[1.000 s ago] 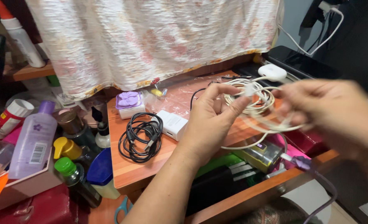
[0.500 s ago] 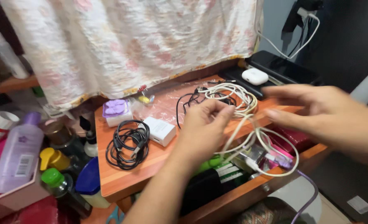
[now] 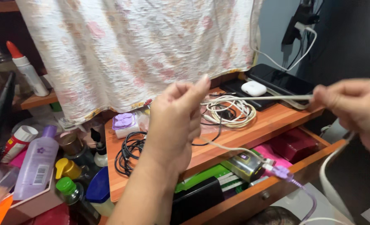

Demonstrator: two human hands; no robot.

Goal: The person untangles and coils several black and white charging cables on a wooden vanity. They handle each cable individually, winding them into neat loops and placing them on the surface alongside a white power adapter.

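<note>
White cable [image 3: 268, 98] runs taut between our two hands, stretched level above the wooden shelf [image 3: 272, 123]. Our left hand [image 3: 174, 123] is raised in front of the floral cloth [image 3: 139, 50], thumb and fingers pinched shut on one stretch of the cable; a further length drops from that hand down toward the open drawer [image 3: 251, 196]. Our right hand [image 3: 356, 110] is closed around the cable at the right edge, blurred, and from it a thicker white run curves down past the drawer's front.

On the shelf below the taut stretch we see a loose coil of white cable [image 3: 231, 110], and behind it a white earbud case [image 3: 253, 88] resting on a dark phone [image 3: 283, 81]. A black cable coil [image 3: 128, 154] lies on the shelf just behind our left wrist, with a small purple-topped box [image 3: 123, 124] near it under the cloth's hem.

In the drawer we see a purple plug [image 3: 281, 171] with a purple cord, a green box [image 3: 201, 178] and a pink one [image 3: 272, 152].

Left of the shelf stand a purple bottle [image 3: 37, 164], a green-capped bottle [image 3: 70, 189], a yellow-capped one [image 3: 66, 167] and a white bottle with a red tip [image 3: 26, 68].
</note>
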